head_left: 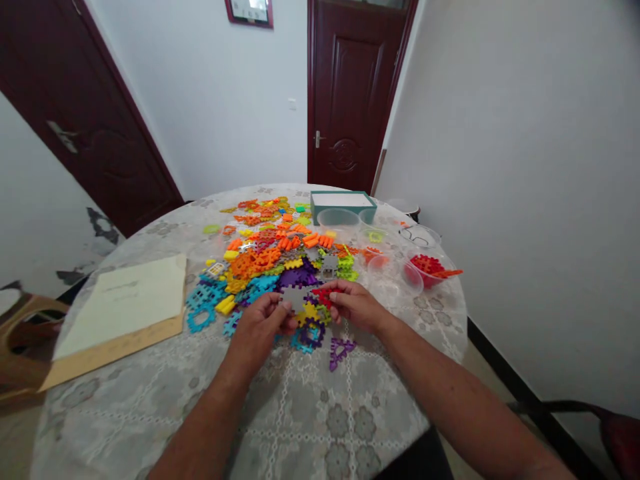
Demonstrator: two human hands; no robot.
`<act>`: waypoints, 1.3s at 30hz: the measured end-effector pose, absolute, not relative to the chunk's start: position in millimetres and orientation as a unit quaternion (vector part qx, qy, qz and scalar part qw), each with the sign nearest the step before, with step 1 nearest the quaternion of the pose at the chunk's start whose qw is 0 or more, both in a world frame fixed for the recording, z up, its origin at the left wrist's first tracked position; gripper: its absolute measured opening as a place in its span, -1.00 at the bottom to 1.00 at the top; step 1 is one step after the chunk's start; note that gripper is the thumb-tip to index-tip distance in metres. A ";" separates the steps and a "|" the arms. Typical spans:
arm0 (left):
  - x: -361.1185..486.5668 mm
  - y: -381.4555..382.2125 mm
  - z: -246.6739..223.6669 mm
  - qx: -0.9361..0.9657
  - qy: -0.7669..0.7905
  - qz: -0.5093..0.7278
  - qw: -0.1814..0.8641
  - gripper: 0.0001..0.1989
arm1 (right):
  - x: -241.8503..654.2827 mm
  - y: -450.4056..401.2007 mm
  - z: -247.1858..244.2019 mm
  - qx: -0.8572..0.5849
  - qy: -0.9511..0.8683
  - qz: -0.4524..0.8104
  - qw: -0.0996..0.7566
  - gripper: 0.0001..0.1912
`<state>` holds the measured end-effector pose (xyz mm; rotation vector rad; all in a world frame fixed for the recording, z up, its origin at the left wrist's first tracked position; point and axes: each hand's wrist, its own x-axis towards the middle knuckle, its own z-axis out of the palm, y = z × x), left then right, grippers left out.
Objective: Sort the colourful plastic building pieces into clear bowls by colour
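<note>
Fingers (285, 307) of the left hand (259, 325) pinch a gray piece (296, 297), the right hand (359, 307) a red piece (323, 295); any join is unclear, a multicolored heap (256, 262) lying loose on the table (280, 420).

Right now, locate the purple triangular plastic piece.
Head view: the purple triangle lies on grey patterned tablecloth, right of centre, lower in frame than the right hand.

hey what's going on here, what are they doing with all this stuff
A person at a patterned-cloth table is handling toothed plastic pieces. The left hand holds a gray piece and the right hand a red piece, held close together; whether they're joined is too small to tell. A multicolored pile spreads out beyond the hands, and a purple triangular piece lies nearer the person.
</note>
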<state>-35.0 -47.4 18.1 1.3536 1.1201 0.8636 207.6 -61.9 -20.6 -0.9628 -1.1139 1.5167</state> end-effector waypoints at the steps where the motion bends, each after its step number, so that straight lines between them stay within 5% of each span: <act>1: -35.8 -47.7 18.2 0.562 0.474 0.380 0.561 -0.58 | 207.9 -61.7 -21.0 -0.382 -0.449 0.641 0.491 -0.65; 5: -38.1 -48.7 17.9 0.539 0.464 0.413 0.569 -0.63 | 206.2 -62.9 -20.8 -0.374 -0.448 0.659 0.476 -0.49; 10: -43.6 -45.1 16.1 0.542 0.493 0.423 0.533 -0.62 | 208.0 -71.4 -4.6 -0.430 -0.528 0.548 0.485 -0.67; 17: -47.0 -37.9 9.6 0.565 0.504 0.432 0.490 -0.58 | 284.8 -111.2 58.4 -0.631 -0.594 0.047 0.497 -0.65; 22: -41.2 -41.9 7.1 0.574 0.505 0.440 0.471 -0.59 | 373.1 -122.6 72.6 -0.732 -0.557 -0.186 0.345 -0.66; 29: -38.2 -45.7 3.8 0.555 0.494 0.489 0.457 -0.59 | 423.5 -121.8 47.8 -0.786 -0.557 -0.211 0.165 -0.62; 34: -43.9 -46.4 7.3 0.542 0.515 0.503 0.433 -0.61 | 387.7 -125.4 52.0 -0.728 -0.583 -0.258 0.253 -0.64; 39: -47.0 -47.0 10.5 0.554 0.512 0.502 0.424 -0.62 | 283.2 -115.1 50.1 -0.584 -0.743 -0.043 0.323 -0.72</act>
